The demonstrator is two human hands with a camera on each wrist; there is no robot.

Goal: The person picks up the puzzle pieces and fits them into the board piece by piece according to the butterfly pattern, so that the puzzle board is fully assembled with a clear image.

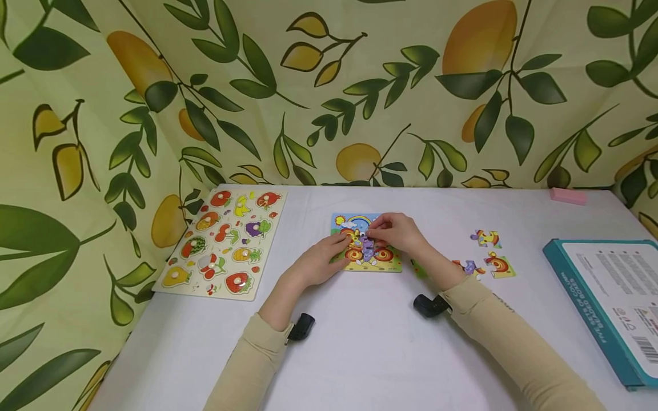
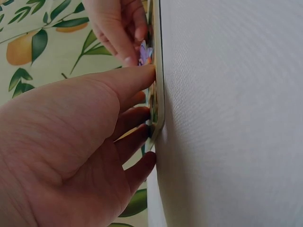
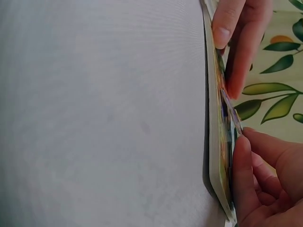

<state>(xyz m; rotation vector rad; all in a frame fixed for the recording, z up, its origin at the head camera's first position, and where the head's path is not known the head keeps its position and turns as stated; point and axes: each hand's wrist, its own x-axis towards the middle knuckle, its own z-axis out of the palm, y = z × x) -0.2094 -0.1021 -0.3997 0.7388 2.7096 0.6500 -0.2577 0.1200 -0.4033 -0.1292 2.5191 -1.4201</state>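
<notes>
A colourful jigsaw puzzle board (image 1: pixel 388 267) with a sun, a rainbow and round orange swirls lies on the white table. My left hand (image 1: pixel 320 261) rests on its left side, the thumb (image 2: pixel 137 78) and fingers spread and fairly straight at the edge. Over the middle of the board, my right hand (image 1: pixel 398 233) pinches a purple puzzle piece (image 1: pixel 368 242) between thumb and index finger. In the right wrist view this puzzle piece (image 3: pixel 232 111) stands tilted, its lower end at the board and its upper end between the fingertips.
Loose puzzle pieces (image 1: pixel 485 238) lie right of the board, some partly behind the right forearm. A fruit peg board (image 1: pixel 233 242) lies at the left. On the right are a teal-edged box (image 1: pixel 606 308) and a pink block (image 1: pixel 568 196). Patterned cloth (image 1: pixel 308 114) hangs behind.
</notes>
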